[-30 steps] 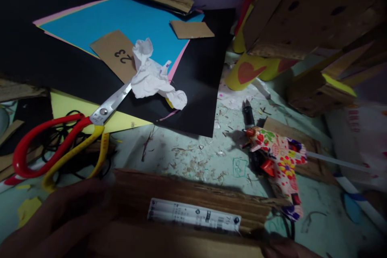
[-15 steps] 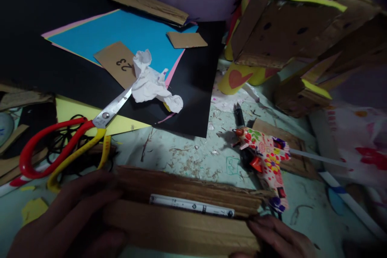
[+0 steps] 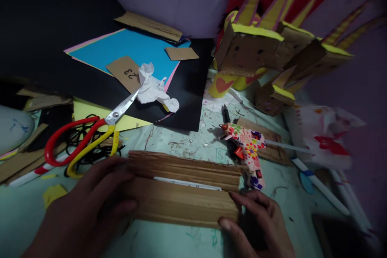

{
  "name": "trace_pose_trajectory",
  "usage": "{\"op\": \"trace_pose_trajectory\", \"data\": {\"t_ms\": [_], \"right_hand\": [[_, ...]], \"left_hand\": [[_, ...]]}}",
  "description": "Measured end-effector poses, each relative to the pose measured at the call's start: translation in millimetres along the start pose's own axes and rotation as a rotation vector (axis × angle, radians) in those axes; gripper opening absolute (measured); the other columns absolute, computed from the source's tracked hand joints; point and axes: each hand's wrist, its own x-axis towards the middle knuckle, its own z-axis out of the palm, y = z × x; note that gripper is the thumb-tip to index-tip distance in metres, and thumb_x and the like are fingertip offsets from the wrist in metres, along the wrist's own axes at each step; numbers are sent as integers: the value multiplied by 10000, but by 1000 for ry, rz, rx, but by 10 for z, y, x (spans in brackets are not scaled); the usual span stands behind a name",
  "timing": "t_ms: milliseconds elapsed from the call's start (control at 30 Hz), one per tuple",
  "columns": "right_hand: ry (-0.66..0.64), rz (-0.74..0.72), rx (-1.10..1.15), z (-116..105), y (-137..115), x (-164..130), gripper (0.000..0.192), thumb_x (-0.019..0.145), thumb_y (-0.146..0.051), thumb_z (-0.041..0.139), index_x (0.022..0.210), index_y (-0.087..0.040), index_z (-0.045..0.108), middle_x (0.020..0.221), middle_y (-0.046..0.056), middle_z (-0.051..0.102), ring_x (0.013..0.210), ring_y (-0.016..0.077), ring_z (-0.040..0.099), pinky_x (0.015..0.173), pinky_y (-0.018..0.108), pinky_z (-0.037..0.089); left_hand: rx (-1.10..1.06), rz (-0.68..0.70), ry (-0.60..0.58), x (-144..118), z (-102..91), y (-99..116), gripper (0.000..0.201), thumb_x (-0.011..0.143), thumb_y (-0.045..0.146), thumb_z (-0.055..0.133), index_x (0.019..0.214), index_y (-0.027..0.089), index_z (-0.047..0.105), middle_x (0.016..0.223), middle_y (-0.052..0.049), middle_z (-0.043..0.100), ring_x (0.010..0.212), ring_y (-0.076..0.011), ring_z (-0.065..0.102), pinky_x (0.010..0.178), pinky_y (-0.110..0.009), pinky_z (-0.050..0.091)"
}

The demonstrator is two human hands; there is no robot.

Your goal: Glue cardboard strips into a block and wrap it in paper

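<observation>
Pressing ridged corrugated cardboard (image 3: 184, 193), both hands

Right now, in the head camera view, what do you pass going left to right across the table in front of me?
Scissors → left hand → folded cardboard → glue gun → right hand → white glue sticks.

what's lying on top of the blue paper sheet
On the blue paper lie a brown card marked 23, a smaller cardboard scrap and crumpled white tissue. The paper beneath them is hidden.
</observation>
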Motion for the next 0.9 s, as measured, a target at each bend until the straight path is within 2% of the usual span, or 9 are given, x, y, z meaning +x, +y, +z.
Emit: {"op": "trace_pose_trajectory", "data": {"t_ms": [133, 233, 267, 367, 433, 500, 600, 700, 900], "right_hand": [[54, 14, -33, 3, -79, 2, 340, 841, -362, 641, 1157, -260, 569, 1086, 69, 511, 961, 229, 553, 746, 363, 501], [138, -192, -118, 129, -311, 27, 314, 865, -182, 559, 1175, -229, 570, 1076, 77, 571, 958, 221, 560, 796, 380, 484], [141, -265, -123, 198, -438, 50, 366, 862, -86, 484, 1197, -213, 560, 1089, 80, 596, 1019, 224, 554, 884, 411, 454], [45, -429, -39, 419, -897, 159, 433, 860, -61, 360, 1268, -96, 501, 1324, 125, 572, 1320, 242, 401, 1074, 423, 344], [-157, -541, -94, 514, -1161, 243, 443, 908, -198, 419, 1339, -99, 455, 1424, 93, 507, 1359, 233, 374, 1100, 391, 340], [-265, -537, -129, 539, -1313, 298, 532, 944, -338, 423, 1397, -62, 386, 1490, 127, 407, 1394, 266, 322, 1119, 419, 331], [-323, -460, -162, 489, -1313, 293, 647, 956, -468, 388, 1418, -16, 346, 1522, 186, 306, 1414, 322, 243, 1128, 454, 320], [-324, -404, -192, 417, -1141, 215, 757, 930, -544, 399, 1437, 9, 301, 1532, 227, 231, 1418, 351, 177, 1133, 473, 304], [-317, -286, -292, 294, -797, 72, 781, 888, -476, 536, 1416, 55, 315, 1501, 273, 260, 1396, 397, 233, 1069, 568, 368]], "left_hand": [[24, 1, -13, 40, -22, 57, 231, 895, 446, 394, 1059, 340, 517, 1306, -5, 527, 957, -224, 678, 522, -299, 559], [4, -20, -30, 58, -43, 95, 206, 904, 412, 401, 1023, 301, 528, 1326, -23, 526, 1016, -251, 658, 554, -317, 551], [-6, -13, -21, 62, -43, 99, 208, 906, 409, 402, 1021, 291, 528, 1321, -32, 530, 1028, -257, 653, 563, -322, 552], [-23, 60, 61, 74, -21, 76, 232, 900, 416, 404, 1032, 268, 524, 1283, -65, 552, 1055, -268, 640, 554, -324, 549], [-13, 98, 87, 81, -1, 44, 231, 894, 380, 392, 1041, 273, 535, 1269, -65, 559, 1062, -264, 636, 530, -317, 539], [10, 95, 77, 89, 12, 17, 240, 898, 347, 374, 1053, 290, 548, 1274, -52, 555, 1067, -259, 633, 520, -316, 533], [15, 89, 79, 95, 22, 2, 250, 911, 399, 382, 1052, 280, 552, 1271, -58, 551, 1080, -269, 624, 530, -323, 541], [-18, 113, 104, 94, 40, -5, 267, 910, 448, 409, 1047, 268, 551, 1256, -60, 558, 1080, -272, 622, 529, -315, 537], [-18, 130, 163, 57, 17, -29, 298, 912, 471, 429, 1056, 262, 586, 1225, -53, 583, 1053, -265, 631, 570, -319, 546]]}}
